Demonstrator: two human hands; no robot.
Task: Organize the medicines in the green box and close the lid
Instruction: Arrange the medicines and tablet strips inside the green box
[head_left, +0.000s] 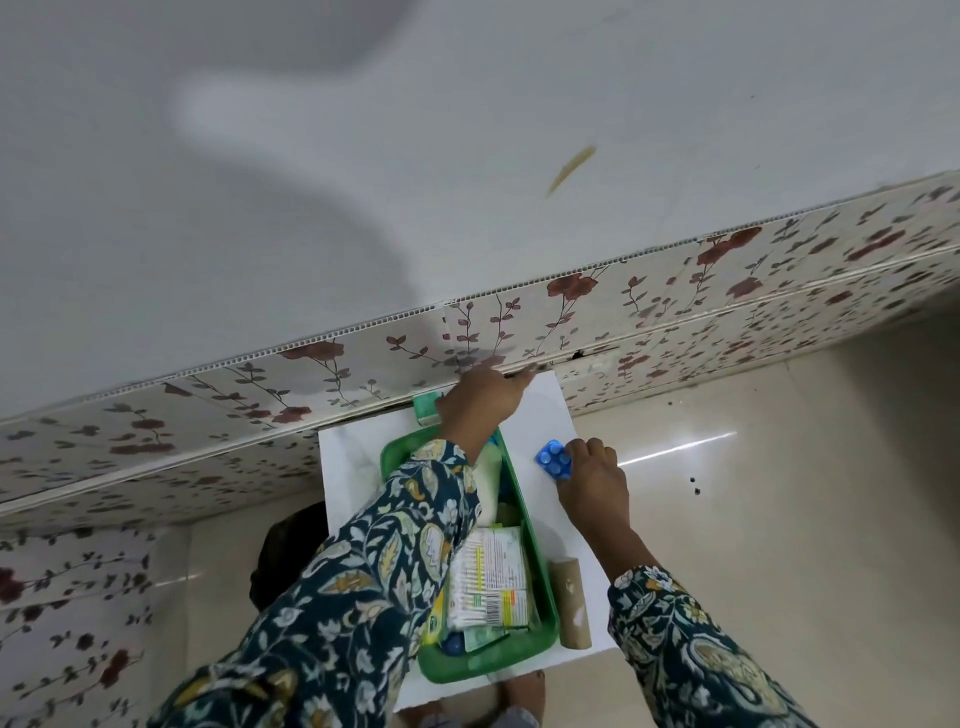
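Note:
The green box (540, 582) stands open on a white board (550, 415), holding a packet of cotton buds (488, 577), a white pack and other small medicine items. My right hand (592, 478) pinches a blue blister strip of pills (554, 459) on the board just right of the box. My left hand (480, 400) reaches over the box's far end to the foot of the floral panel, next to a small green piece (426, 405). Whether that hand grips anything is hidden. A brown cardboard roll (570, 603) lies beside the box's right wall.
A floral-patterned panel (675, 291) under a white slab (467, 156) runs across just beyond the board. Glossy beige floor tiles (779, 493) spread to the right. A dark object (291, 551) sits on the floor left of the board.

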